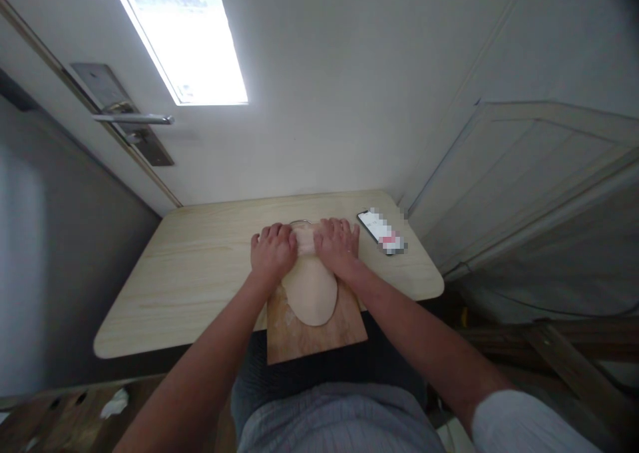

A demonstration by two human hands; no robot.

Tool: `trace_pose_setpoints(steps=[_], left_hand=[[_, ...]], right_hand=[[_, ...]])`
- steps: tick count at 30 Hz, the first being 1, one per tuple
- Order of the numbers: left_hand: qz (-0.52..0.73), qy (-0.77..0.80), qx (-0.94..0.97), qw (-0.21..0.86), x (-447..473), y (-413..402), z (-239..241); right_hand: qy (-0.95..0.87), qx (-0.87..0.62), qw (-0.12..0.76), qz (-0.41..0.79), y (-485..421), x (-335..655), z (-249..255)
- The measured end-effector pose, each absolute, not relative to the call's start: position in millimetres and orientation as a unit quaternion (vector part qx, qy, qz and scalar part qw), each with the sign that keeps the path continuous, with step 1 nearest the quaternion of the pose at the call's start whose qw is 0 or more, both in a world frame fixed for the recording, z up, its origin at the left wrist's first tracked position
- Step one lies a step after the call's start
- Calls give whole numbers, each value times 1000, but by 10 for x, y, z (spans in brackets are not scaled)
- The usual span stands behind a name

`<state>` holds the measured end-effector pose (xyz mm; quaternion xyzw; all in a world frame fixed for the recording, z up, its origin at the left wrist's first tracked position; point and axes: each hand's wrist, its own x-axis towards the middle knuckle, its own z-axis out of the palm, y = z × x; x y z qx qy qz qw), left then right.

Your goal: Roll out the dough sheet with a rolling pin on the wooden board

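Observation:
On a wooden cutting board (309, 343) lies a smooth, pale oval sheet of dough (312, 293). Across its far end is a pale rolling pin (305, 240); only a short middle stretch shows between my hands. My left hand (273, 250) is closed over the left end, fingers curled forward. My right hand (337, 243) is closed over the right end in the same way. Both hands hide most of the pin and the far part of the dough. White dusting marks the board left of the dough.
The board overhangs the near edge of the light wood table (190, 273) toward my lap. A phone (380, 232) with its screen lit lies right of my right hand. Beyond the table stands a white door with a metal handle (134, 118) and a bright window pane.

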<state>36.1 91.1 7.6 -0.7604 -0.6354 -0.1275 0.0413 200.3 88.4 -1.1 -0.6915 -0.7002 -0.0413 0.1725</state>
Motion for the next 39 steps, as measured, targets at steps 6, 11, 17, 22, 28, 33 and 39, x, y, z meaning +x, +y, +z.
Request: trace_pose_setpoints(steps=[6, 11, 17, 22, 28, 33, 39], left_hand=[[-159, -623, -765, 44, 359, 617, 11], [-163, -620, -766, 50, 360, 565, -9], [-158, -628, -761, 39, 368, 772, -3], [-152, -625, -764, 47, 362, 928, 30], [-116, -622, -774, 41, 343, 1095, 68], [-94, -623, -775, 44, 334, 1229, 76], [-87, -626, -774, 45, 332, 1343, 104]], right_hand=[[-704, -691, 160, -29, 613, 2031, -84], [-709, -686, 161, -25, 574, 2045, -101], [-706, -688, 165, -27, 761, 2038, -102], [-707, -687, 166, -32, 927, 2025, -83], [-714, -685, 143, -18, 1091, 2030, -30], [-717, -686, 125, -14, 1211, 2027, 22], [-710, -697, 103, -2, 1376, 2005, 48]])
